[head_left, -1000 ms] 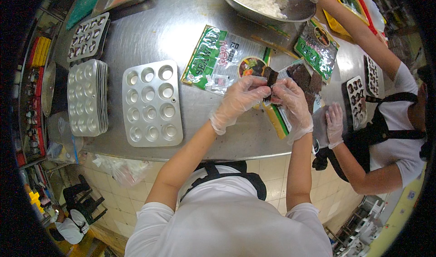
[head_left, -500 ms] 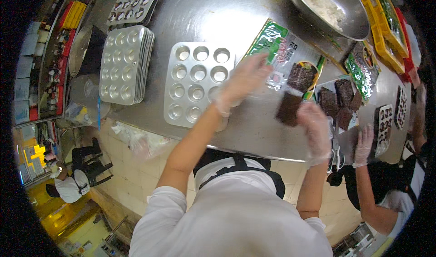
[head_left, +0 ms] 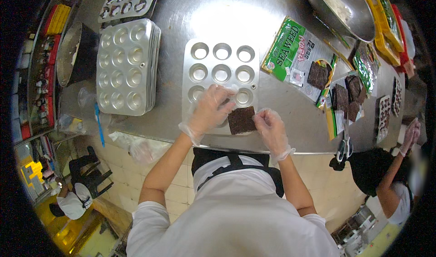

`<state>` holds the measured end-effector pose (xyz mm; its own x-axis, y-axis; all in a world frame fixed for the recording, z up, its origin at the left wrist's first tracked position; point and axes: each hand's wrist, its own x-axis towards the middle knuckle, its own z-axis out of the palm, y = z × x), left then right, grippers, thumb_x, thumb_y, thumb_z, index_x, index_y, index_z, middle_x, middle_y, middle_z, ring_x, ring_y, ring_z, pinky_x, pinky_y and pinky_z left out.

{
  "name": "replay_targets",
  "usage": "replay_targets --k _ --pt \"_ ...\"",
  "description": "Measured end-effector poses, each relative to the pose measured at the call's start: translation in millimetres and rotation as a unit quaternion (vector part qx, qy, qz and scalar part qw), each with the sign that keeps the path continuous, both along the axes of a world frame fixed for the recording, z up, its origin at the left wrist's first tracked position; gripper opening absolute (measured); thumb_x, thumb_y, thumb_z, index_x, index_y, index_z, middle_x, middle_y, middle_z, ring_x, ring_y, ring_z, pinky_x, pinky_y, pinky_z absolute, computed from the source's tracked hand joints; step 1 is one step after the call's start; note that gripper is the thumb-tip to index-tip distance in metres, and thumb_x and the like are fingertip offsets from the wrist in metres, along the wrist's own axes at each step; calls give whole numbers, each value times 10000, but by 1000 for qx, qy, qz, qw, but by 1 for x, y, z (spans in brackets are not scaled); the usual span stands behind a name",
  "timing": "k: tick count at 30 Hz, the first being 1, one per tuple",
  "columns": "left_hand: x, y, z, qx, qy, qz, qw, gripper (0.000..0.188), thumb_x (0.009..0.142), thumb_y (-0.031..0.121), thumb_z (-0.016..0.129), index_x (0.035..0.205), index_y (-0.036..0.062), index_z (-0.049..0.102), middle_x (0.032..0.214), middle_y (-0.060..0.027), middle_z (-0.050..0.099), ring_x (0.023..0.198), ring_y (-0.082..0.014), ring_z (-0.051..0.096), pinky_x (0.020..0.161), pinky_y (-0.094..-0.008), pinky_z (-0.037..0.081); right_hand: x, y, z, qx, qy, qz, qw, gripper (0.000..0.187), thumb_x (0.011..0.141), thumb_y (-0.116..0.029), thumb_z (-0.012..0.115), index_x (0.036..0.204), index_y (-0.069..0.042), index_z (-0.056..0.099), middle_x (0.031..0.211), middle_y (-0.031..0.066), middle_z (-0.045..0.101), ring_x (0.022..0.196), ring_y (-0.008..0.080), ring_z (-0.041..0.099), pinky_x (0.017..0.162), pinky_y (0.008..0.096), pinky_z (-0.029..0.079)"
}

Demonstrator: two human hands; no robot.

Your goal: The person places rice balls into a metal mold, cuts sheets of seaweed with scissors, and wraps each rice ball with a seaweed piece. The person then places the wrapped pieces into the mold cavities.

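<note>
A dark square of seaweed lies over the near right cups of a silver muffin tin. My right hand, in a clear plastic glove, pinches the square's right edge between thumb and fingers. Also gloved, my left hand hovers over the tin's near left cups. Its thumb and forefinger are apart, with the fingertips close to the seaweed's upper left corner; whether they touch it I cannot tell.
A stack of muffin tins stands to the left. On the right lie a green seaweed packet, cut seaweed pieces and scissors. Farther back is a steel bowl of rice. A co-worker's gloved hands show at far right.
My right hand has brought the seaweed square left from the packets onto the tin. My left hand has drawn back from near the packet to the tin. The co-worker's hand has moved right.
</note>
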<state>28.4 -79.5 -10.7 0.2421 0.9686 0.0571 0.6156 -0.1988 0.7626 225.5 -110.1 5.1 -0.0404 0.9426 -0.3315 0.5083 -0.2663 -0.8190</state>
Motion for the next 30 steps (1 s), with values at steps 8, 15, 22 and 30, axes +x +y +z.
replay_targets --k 8,15,22,30 --pt "-11 -20 -6 58 64 -36 996 439 699 271 683 1073 103 526 1054 -123 500 991 -301 459 838 -393 377 -15 -4 -4 91 -62 -18 994 120 793 -104 559 744 -5 512 663 110 495 611 221 484 580 314 400" --pt "-6 -19 -8 32 68 -35 997 434 692 266 683 1058 95 526 1034 -119 505 978 -298 454 852 -400 350 22 21 7 17 -6 64 998 169 802 -176 588 843 -20 537 743 84 513 693 196 517 645 317 424" --pt "3 -16 -2 3 89 -43 995 415 669 258 702 1027 111 554 987 -108 530 942 -299 486 837 -408 372 174 186 67 297 28 -116 947 114 813 -138 578 839 -28 565 737 20 547 645 99 507 597 237 428" --pt "31 -15 1 -1 101 -23 995 418 679 281 698 1031 108 553 979 -106 530 927 -301 486 814 -409 377 208 374 33 352 -308 91 879 234 762 -171 576 929 -9 595 896 192 608 838 315 595 753 366 466"
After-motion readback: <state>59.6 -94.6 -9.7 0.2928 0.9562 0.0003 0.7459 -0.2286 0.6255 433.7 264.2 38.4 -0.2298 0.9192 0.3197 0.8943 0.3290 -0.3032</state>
